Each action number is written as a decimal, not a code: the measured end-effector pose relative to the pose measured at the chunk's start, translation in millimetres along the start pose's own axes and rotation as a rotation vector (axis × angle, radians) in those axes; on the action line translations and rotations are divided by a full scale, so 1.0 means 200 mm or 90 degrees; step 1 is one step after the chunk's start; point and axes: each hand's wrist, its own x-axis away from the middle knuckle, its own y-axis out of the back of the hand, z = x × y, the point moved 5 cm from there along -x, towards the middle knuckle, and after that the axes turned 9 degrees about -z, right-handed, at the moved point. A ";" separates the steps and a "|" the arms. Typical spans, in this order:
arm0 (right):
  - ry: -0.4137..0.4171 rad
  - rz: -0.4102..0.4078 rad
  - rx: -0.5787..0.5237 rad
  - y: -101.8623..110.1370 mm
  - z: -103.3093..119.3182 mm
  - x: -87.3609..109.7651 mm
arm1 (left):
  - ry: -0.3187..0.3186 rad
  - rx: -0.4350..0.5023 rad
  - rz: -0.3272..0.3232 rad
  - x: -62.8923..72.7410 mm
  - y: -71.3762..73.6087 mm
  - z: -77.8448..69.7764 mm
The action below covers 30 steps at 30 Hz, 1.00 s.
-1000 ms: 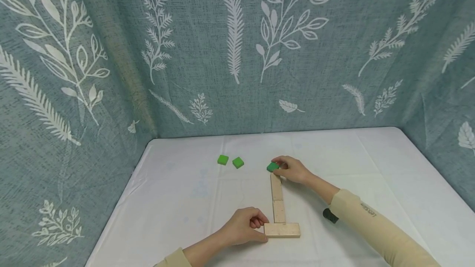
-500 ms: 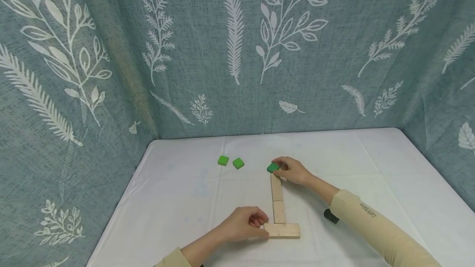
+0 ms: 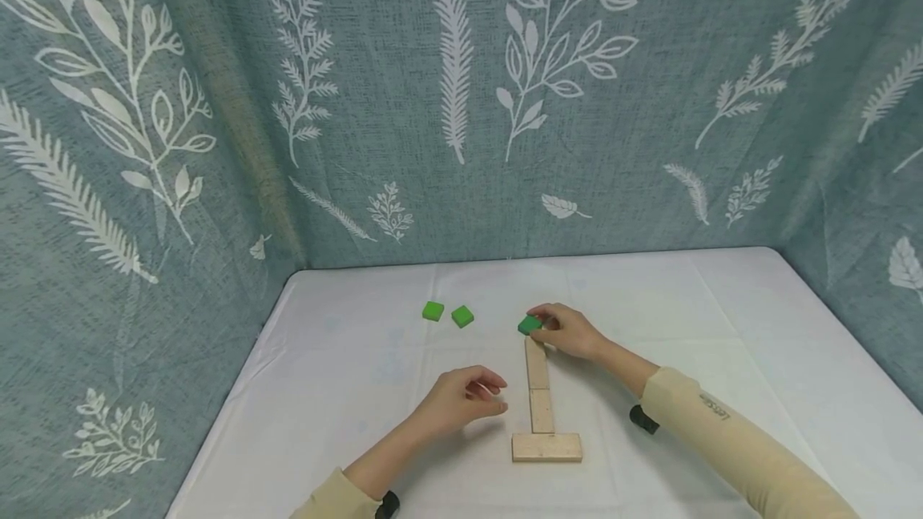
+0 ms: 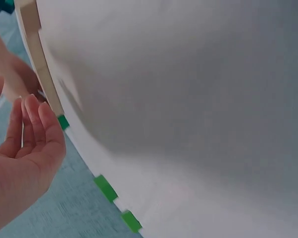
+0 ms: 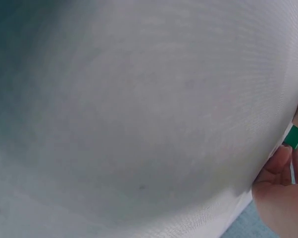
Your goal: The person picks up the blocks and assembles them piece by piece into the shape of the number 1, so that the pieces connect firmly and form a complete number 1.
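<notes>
Dark green is the colour of the small block (image 3: 530,325) which we see in the head view, pinched between the thumb and fingers of the right hand (image 3: 568,331), at the far end of two wooden blocks (image 3: 537,365) laid in one line. Their near end meets a crosswise wooden block (image 3: 546,448) on the white table (image 3: 324,391). Left of this line we see the left hand (image 3: 454,403), its fingers gently bent, away from the thumb, holding nothing. Two light green blocks (image 3: 462,316) lie farther back, near each other but apart. In the left wrist view, we notice the left hand's relaxed fingers before the wooden line. In the right wrist view, we find the right hand's fingertips on the small block, just beside the wood.
</notes>
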 end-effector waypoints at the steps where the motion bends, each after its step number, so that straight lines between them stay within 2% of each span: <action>1: -0.001 0.000 0.001 0.00 0.00 0.00 | 0.004 -0.001 -0.009 -0.01 0.01 0.01; 7: -0.005 0.002 0.002 0.00 0.00 0.00 | 0.034 -0.001 -0.074 -0.06 0.10 0.06; 13: 0.000 0.005 0.001 0.00 0.00 0.00 | 0.048 0.005 -0.135 -0.11 0.18 0.09; 23: 0.005 0.005 0.005 0.01 0.00 0.00 | 0.075 0.000 -0.196 -0.21 0.31 0.14; 30: 0.007 0.008 0.001 -0.01 -0.01 0.00 | 0.085 -0.040 -0.231 -0.25 0.38 0.18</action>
